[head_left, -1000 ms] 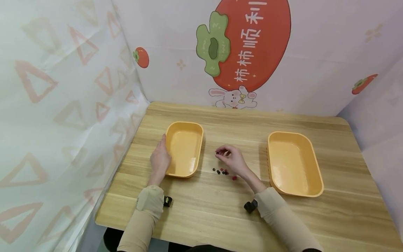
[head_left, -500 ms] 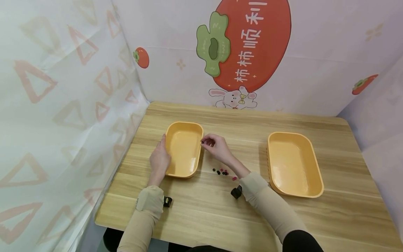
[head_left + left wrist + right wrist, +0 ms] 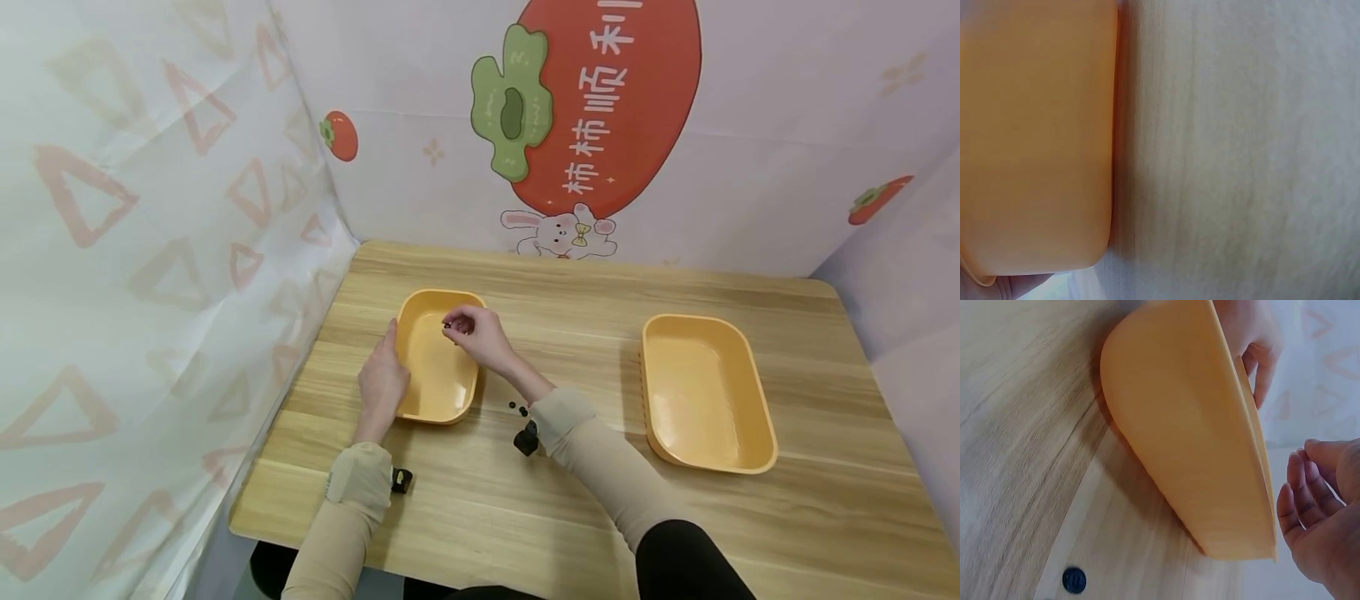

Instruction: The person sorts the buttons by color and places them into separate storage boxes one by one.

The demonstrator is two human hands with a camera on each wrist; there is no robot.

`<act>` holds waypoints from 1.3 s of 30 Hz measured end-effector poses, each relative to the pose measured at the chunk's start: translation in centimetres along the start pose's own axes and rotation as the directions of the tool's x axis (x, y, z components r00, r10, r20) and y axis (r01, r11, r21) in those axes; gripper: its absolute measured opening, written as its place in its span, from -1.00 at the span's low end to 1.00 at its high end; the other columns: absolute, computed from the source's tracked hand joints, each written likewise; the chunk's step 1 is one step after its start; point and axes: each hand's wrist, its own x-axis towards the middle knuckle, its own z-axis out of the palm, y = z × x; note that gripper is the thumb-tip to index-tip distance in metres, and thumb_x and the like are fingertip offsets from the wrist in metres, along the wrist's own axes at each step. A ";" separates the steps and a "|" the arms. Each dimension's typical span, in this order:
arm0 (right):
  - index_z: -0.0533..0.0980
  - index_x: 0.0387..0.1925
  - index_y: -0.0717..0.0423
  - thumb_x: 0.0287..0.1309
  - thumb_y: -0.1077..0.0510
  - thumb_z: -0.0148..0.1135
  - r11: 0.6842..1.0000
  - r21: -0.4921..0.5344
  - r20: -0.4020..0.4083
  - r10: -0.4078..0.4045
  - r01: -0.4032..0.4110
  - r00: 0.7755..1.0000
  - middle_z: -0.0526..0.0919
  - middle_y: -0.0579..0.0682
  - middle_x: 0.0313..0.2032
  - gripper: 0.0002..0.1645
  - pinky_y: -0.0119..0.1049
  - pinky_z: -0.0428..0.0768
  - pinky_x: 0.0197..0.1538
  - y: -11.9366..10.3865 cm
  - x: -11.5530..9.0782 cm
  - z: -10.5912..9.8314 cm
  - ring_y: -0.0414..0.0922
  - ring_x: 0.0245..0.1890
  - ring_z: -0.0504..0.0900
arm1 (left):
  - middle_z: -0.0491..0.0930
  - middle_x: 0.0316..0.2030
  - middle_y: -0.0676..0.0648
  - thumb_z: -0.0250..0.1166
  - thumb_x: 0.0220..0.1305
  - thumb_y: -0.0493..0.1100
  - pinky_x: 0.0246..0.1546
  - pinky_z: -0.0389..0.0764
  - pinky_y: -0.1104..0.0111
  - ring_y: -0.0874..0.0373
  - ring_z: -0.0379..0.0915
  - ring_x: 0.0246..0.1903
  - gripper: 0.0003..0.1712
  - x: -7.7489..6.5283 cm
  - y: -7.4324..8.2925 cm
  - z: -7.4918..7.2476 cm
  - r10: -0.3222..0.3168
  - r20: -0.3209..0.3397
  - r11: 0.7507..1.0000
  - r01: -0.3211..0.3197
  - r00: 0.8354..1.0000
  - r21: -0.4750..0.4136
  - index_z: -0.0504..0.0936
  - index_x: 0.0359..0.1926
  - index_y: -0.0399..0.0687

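My left hand point(image 3: 383, 379) grips the left wall of the left yellow-orange tray point(image 3: 480, 375). Over that tray's far right part, my right hand point(image 3: 482, 337) pinches a small dark button point(image 3: 447, 326) between thumb and fingertips. In the right wrist view, the right hand point(image 3: 1325, 512) is just beyond the tray's rim point(image 3: 1254, 434), and the left hand point(image 3: 1250, 337) shows at the opposite side. Two black buttons point(image 3: 522, 411) lie on the table right of the tray, and one black button point(image 3: 1074, 580) appears close up. The right forearm hides the spot beside them.
A second yellow-orange tray point(image 3: 767, 450) stands to the right on the wooden table point(image 3: 480, 517). Printed cloth walls point(image 3: 420, 192) enclose the back and sides. Black wrist cameras point(image 3: 527, 438) sit at both sleeves.
My right hand has carried the dark button leftward from beside the loose buttons, across the left tray's right rim, to above its inside. The left hand stays at the tray's left wall.
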 end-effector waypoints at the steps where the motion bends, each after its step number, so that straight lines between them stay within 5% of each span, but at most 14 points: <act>1: 0.71 -0.04 0.40 0.36 0.38 0.43 1.000 0.002 0.001 0.002 -0.002 1.000 0.81 0.28 -0.21 -0.81 -0.56 0.60 -0.27 0.0 0.1 0.1 -0.22 -0.35 0.66 | 0.63 0.39 -0.34 0.23 0.32 -0.43 0.00 0.72 -0.25 -0.41 0.71 0.10 0.01 0.0 0.0 0.1 0.008 -0.008 1.000 -0.008 1.000 0.000 0.18 0.75 0.07; 6: 0.69 -0.01 0.44 0.36 0.38 0.43 1.000 0.003 0.005 0.014 -0.014 1.000 0.80 0.29 -0.23 -0.77 -0.55 0.56 -0.30 0.0 0.3 0.4 -0.22 -0.37 0.65 | 0.67 0.31 -0.38 0.20 0.37 -0.42 0.03 0.72 -0.26 -0.42 0.72 0.09 -0.07 -1.1 1.6 -1.3 0.030 -0.033 0.999 -0.031 0.999 -0.019 0.22 0.72 -0.03; 16: 0.67 0.09 0.45 0.33 0.40 0.44 0.998 0.049 -0.041 0.028 -0.026 0.999 0.80 0.31 -0.23 -0.67 -0.56 0.57 -0.24 0.5 -0.6 -0.6 -0.28 -0.36 0.62 | 0.67 0.30 -0.40 0.20 0.36 -0.45 0.05 0.72 -0.25 -0.41 0.71 0.11 -0.05 -1.7 2.2 -1.7 0.036 -0.036 0.999 -0.036 0.999 -0.018 0.21 0.73 -0.05; 29: 0.67 0.08 0.44 0.32 0.39 0.44 0.997 0.078 -0.096 0.002 0.005 0.995 0.76 0.27 -0.26 -0.68 -0.52 0.59 -0.18 0.4 -2.5 -2.9 -0.27 -0.32 0.61 | 0.69 0.27 -0.38 0.19 0.33 -0.45 -0.11 0.74 -0.20 -0.37 0.74 -0.07 0.01 -0.2 0.2 -0.2 0.022 -0.017 1.000 -0.022 1.000 0.008 0.15 0.76 0.04; 39: 0.65 0.10 0.47 0.34 0.38 0.44 0.998 0.063 -0.050 -0.014 0.017 0.999 0.74 0.26 -0.28 -0.65 -0.53 0.53 -0.23 0.1 -4.8 -4.1 -0.32 -0.36 0.55 | 0.72 0.20 -0.37 0.19 0.33 -0.45 -0.25 0.73 -0.17 -0.33 0.73 -0.19 0.01 0.3 -0.5 0.7 0.019 -0.040 1.000 -0.018 0.999 0.024 0.17 0.75 0.08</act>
